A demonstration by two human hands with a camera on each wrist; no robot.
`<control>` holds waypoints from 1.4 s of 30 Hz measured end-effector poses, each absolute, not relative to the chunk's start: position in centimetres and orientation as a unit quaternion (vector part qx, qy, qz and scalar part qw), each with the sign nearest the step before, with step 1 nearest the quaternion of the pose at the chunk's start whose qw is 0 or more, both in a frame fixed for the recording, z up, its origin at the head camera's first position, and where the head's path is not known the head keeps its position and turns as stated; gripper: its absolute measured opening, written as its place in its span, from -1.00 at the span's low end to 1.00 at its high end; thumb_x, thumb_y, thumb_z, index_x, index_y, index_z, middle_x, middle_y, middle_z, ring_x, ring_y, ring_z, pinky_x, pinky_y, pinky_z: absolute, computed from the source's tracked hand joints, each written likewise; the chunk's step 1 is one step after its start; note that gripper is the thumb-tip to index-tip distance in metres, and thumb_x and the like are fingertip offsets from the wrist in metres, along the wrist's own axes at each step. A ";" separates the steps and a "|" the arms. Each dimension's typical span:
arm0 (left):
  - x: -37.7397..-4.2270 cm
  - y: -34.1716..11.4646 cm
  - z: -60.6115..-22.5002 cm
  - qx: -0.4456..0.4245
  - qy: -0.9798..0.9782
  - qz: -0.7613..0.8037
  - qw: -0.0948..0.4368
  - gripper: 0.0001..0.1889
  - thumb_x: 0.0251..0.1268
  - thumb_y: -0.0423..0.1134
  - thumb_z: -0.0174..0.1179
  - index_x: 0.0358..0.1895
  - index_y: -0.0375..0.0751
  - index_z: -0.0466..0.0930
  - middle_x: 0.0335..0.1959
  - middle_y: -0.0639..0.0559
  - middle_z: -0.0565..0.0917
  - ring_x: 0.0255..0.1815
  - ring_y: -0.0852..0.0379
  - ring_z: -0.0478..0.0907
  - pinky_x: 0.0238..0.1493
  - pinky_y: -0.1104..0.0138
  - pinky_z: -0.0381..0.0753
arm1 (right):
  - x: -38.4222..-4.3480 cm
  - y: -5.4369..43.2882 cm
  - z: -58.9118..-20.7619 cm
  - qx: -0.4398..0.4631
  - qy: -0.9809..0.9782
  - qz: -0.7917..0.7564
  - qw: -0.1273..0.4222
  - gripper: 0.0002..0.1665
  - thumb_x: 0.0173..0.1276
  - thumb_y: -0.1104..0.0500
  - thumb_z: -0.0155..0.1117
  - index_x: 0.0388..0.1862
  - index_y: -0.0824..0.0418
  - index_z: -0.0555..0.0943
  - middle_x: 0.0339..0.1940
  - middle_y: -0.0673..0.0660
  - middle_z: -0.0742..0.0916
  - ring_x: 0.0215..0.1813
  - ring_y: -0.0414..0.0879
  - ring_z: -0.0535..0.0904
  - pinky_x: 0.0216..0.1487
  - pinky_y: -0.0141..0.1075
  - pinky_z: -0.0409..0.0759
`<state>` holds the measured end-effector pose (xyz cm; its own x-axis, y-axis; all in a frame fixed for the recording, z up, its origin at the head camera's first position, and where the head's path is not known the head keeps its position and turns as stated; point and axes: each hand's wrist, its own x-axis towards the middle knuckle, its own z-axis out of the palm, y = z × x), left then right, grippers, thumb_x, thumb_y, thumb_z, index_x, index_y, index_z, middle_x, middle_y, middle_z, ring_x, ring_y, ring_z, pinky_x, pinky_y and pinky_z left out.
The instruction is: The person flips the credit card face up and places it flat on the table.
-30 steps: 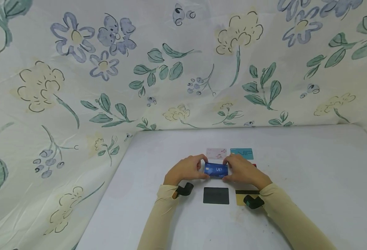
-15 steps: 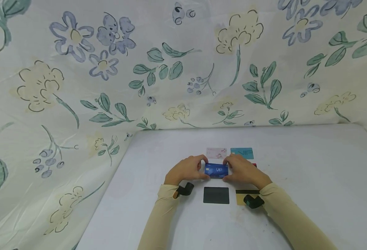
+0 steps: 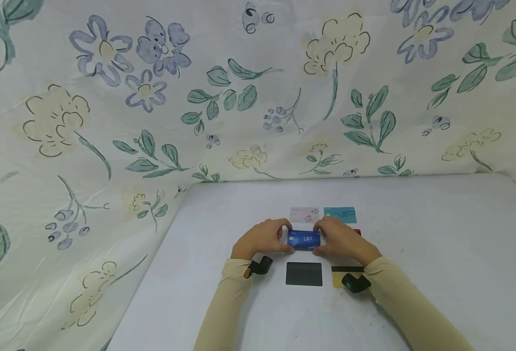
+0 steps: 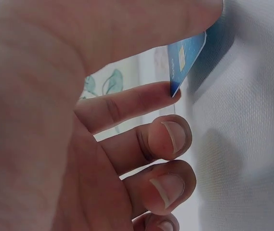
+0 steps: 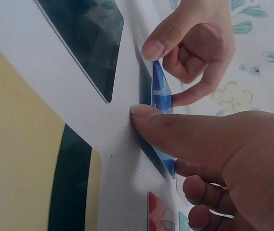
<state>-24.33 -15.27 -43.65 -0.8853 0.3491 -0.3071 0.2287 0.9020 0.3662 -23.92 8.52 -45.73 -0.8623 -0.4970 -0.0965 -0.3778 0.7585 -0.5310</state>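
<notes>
A blue VIP card [image 3: 304, 239] is held just above the white table [image 3: 416, 229] between both hands. My left hand [image 3: 262, 237] pinches its left end with thumb and forefinger; in the left wrist view the blue card [image 4: 187, 60] sits between thumb and forefinger tip. My right hand [image 3: 343, 240] pinches the right end; in the right wrist view the blue card [image 5: 160, 91] stands tilted on edge, thumb tip at its lower edge. A black card [image 3: 304, 274] lies flat in front of the hands.
A pink-white card [image 3: 304, 214] and a teal card [image 3: 340, 214] lie beyond the hands. A red card [image 3: 357, 232] peeks out behind my right hand. A yellow card with a black stripe [image 3: 339, 275] lies under my right wrist. A floral cloth [image 3: 152, 97] covers the back and left.
</notes>
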 end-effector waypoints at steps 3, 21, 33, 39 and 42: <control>-24.4 -15.3 -43.7 0.152 0.958 0.161 0.185 -0.36 0.11 0.13 0.48 0.26 0.05 0.56 -0.23 0.02 0.56 -0.23 0.09 0.51 -0.28 0.29 0.47 | -23.9 8.5 -45.7 -0.233 0.929 -0.262 0.120 -0.34 0.15 0.04 0.64 0.18 0.24 0.62 -0.10 0.12 0.64 -0.02 -0.04 0.50 0.16 -0.08 0.61; -24.3 -15.3 -43.7 0.159 0.959 0.153 0.175 -0.37 0.11 0.09 0.50 0.25 0.00 0.58 -0.25 0.03 0.58 -0.23 0.10 0.50 -0.25 0.30 0.46 | -24.0 8.3 -45.7 -0.231 0.925 -0.274 0.127 -0.36 0.16 0.07 0.64 0.17 0.28 0.62 -0.09 0.14 0.64 -0.02 -0.02 0.50 0.18 -0.08 0.61; -24.2 -15.3 -43.7 0.153 0.961 0.148 0.176 -0.37 0.10 0.12 0.51 0.24 0.03 0.58 -0.24 0.03 0.58 -0.22 0.11 0.51 -0.24 0.30 0.46 | -23.9 8.2 -45.7 -0.233 0.926 -0.270 0.124 -0.37 0.17 0.08 0.64 0.17 0.28 0.62 -0.09 0.14 0.65 -0.01 -0.03 0.51 0.19 -0.07 0.61; -24.3 -15.4 -43.8 0.151 0.961 0.151 0.176 -0.38 0.10 0.11 0.51 0.23 0.03 0.59 -0.24 0.03 0.59 -0.22 0.10 0.52 -0.22 0.28 0.48 | -23.8 8.2 -45.6 -0.230 0.927 -0.268 0.126 -0.37 0.18 0.08 0.63 0.17 0.27 0.62 -0.09 0.14 0.65 -0.01 -0.02 0.50 0.20 -0.06 0.61; -24.4 -15.4 -44.0 0.150 0.961 0.150 0.176 -0.38 0.10 0.12 0.51 0.23 0.04 0.59 -0.23 0.03 0.59 -0.21 0.11 0.52 -0.21 0.28 0.49 | -23.8 8.2 -45.6 -0.227 0.927 -0.269 0.128 -0.37 0.18 0.08 0.63 0.17 0.27 0.62 -0.09 0.14 0.64 -0.01 -0.03 0.50 0.20 -0.07 0.60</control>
<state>-24.39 -15.40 -43.98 -0.8927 0.3412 -0.2943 0.2357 0.9102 0.3406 -23.79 8.15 -45.63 -0.8646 -0.4890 -0.1156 -0.3515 0.7529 -0.5564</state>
